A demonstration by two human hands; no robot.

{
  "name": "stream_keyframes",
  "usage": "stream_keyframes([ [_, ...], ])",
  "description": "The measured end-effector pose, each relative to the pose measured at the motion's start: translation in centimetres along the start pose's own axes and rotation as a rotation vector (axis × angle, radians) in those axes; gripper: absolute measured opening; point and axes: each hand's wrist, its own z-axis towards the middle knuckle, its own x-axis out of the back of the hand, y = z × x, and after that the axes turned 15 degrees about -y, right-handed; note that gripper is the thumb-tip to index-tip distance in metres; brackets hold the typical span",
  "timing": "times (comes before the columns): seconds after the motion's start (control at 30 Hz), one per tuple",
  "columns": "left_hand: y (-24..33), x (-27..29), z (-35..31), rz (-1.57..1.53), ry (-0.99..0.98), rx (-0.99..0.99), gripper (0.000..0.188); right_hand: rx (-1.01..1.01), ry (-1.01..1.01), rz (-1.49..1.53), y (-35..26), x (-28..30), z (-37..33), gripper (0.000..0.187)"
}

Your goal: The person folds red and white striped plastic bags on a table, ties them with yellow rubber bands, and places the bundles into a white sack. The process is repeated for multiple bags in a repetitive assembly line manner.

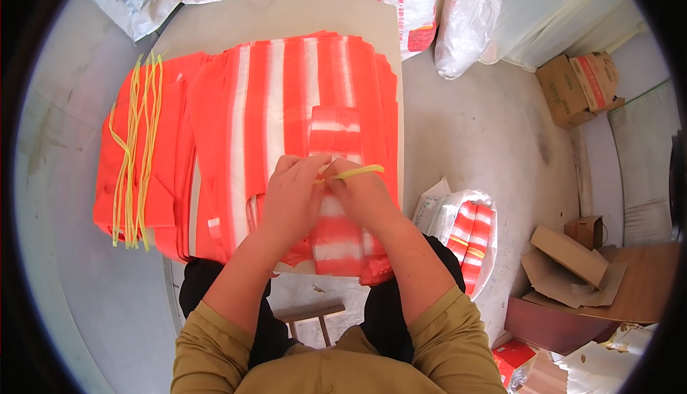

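A folded bundle of red-and-white striped plastic bags (336,240) lies lengthwise before me, on top of a wide stack of the same striped bags (275,100). My left hand (295,192) and my right hand (360,192) meet over the bundle's middle, fingers closed in a pinch. A thin yellow tie strip (365,171) crosses the bundle there, its free end sticking out to the right past my right hand. Both hands pinch this strip; my fingers cover where its ends meet. Several loose yellow strips (139,151) lie over the red bags at the left.
The stack rests on a tan tabletop (343,11). White printed sacks (408,0) stand beyond it. Right of my knee, an open white sack (433,211) holds tied striped bundles (469,244). Cardboard boxes (576,86) sit farther right, and an opened carton (569,265) lies on a brown surface.
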Motion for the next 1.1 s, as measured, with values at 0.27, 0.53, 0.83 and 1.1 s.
stream_keyframes([
  [0.27, -1.7, -0.7, 0.1, 0.011, -0.061, 0.129, 0.017, -0.035, 0.035, 0.066, -0.2, 0.2, 0.0, 0.014],
  [0.53, -2.1, -1.4, 0.0, -0.498, -0.104, 0.411, 0.018, 0.168, 0.092, -0.044, -0.3, 0.6, -0.1, 0.013],
  [0.83, -1.4, -1.0, -0.5, -0.284, -0.101, 0.255, 0.014, 0.287, 0.231, -0.202, 0.5, 0.1, 0.1, 0.02],
  [1.1, -1.7, -1.3, -0.9, -0.314, -0.106, 0.261, 0.011, 0.198, 0.215, -0.171, -0.9, 0.1, -0.3, 0.02],
])
